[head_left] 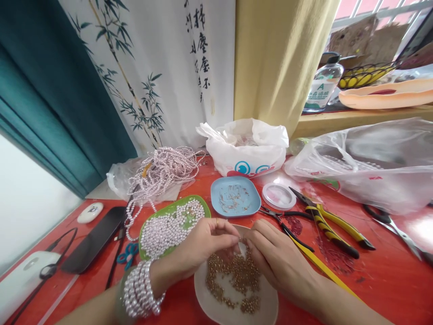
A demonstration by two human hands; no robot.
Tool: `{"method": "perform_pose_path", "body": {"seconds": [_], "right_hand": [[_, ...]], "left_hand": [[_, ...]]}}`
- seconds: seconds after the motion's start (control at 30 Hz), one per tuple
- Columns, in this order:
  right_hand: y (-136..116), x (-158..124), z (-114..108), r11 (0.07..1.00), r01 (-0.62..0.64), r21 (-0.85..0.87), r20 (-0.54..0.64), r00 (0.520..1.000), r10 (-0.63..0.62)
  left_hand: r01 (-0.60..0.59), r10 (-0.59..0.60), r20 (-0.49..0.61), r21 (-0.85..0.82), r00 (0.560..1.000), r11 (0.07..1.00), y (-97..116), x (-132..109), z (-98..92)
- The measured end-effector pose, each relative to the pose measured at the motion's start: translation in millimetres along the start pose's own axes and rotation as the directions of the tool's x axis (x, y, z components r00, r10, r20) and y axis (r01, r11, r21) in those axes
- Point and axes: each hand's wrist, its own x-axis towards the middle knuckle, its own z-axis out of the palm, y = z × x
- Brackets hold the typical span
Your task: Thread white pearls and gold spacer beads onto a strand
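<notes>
Over a pale plate (pixel 203 295) of small gold beads (pixel 243 273), my two hands meet with fingertips close together. My left hand (pixel 211 237) has its thumb and fingers pinched, but whatever lies between them is too small to make out. Several strands of pearl beads (pixel 140 289) circle the left wrist. Curled and closed, my right hand (pixel 272 246) hides what its fingers hold. Just left of them is a green tray (pixel 199 201) with loose pearly beads (pixel 165 232). Behind the hands, a blue tray (pixel 248 210) holds thin metal pins (pixel 233 197).
Strung pearls (pixel 165 169) lie heaped at back left. White plastic bags (pixel 250 153) stand behind. To the right are a round lid (pixel 278 196), small pliers (pixel 287 230), yellow-black pliers (pixel 331 221) and scissors (pixel 395 228). A phone (pixel 96 239), cables and a blue flower-shaped piece (pixel 128 256) lie left.
</notes>
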Motion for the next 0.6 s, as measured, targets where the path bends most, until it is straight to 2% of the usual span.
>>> {"method": "perform_pose_path", "body": {"seconds": [0.6], "right_hand": [[0.3,-0.9,0.5,0.999,0.025,-0.021,-0.016,1.0,-0.026]], "left_hand": [[0.007,-0.006,0.014,-0.046,1.0,0.999,-3.9,1.2,-0.4]]}}
